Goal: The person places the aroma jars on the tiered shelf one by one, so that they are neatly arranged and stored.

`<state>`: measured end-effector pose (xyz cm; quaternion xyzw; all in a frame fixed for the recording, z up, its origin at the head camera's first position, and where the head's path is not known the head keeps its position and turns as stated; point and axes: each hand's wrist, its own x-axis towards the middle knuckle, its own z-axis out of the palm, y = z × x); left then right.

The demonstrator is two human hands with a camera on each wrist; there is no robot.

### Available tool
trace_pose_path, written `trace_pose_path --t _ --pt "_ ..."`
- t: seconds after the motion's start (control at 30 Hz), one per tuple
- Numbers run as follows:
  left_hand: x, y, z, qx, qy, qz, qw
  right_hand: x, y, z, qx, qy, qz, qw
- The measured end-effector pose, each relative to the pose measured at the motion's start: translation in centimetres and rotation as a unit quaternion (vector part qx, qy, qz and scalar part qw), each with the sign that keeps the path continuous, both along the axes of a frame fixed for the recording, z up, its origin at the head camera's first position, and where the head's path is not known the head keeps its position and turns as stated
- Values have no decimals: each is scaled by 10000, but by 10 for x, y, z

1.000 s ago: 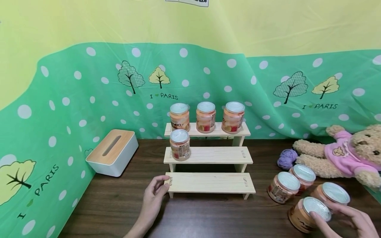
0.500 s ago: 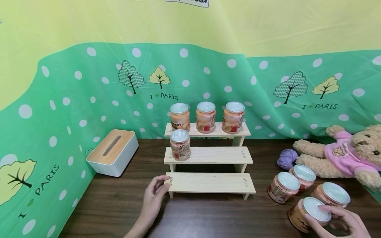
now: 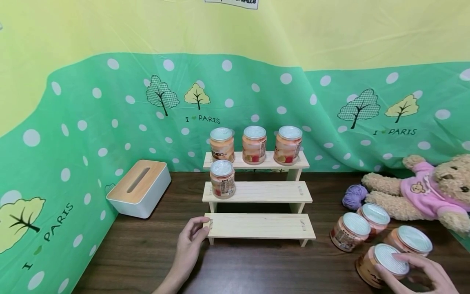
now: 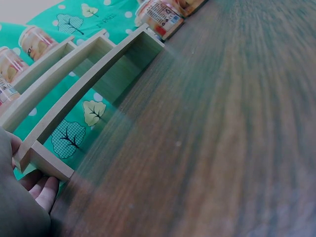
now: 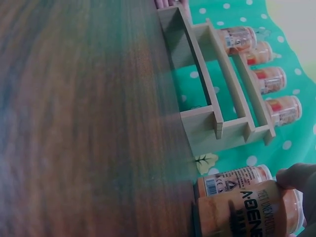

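A three-tier wooden display stand (image 3: 260, 226) stands on the dark table. My left hand (image 3: 189, 241) grips the left end of its lowest tier, fingers curled about the end, also visible in the left wrist view. At the lower right of the head view, my right hand (image 3: 422, 271) holds a jar (image 3: 371, 267) by its pale lid, thumb on the near side and fingers across the top. In the right wrist view the thumb (image 5: 291, 177) lies against that upright jar (image 5: 247, 212), which still stands on the table. The right hand's other fingers are mostly hidden there.
Three jars (image 3: 254, 146) line the top tier, with one jar (image 3: 222, 179) at the middle tier's left end. Beside the held jar stand more jars (image 3: 349, 232). A purple yarn ball (image 3: 354, 197), a teddy bear (image 3: 422, 188) and a tissue box (image 3: 139, 188) lie around.
My right hand has shifted slightly left and closed onto the near jar's lid. The left hand, stand and jars stay where they were.
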<state>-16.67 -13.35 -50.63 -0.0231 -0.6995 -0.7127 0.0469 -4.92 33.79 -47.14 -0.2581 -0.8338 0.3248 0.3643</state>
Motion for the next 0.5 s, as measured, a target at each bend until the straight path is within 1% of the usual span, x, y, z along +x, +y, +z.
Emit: trace_pose_path --t 0.07,0.1,0.23,0.37,0.5 --pt "0 0 0 32 10 -20 10000 1 -2 -2 74 140 -14 9999" --pt "0 0 0 50 21 -26 10000 1 -4 -3 47 233 -113 9997" --pt "0 0 -1 84 58 -50 9999 3 -5 -7 145 504 -1 9986" --pt "0 -1 -1 54 64 -65 9999 4 -4 -8 84 446 -25 9990" --pt "0 -1 -1 23 56 -59 10000 6 -4 -7 169 514 103 9985"
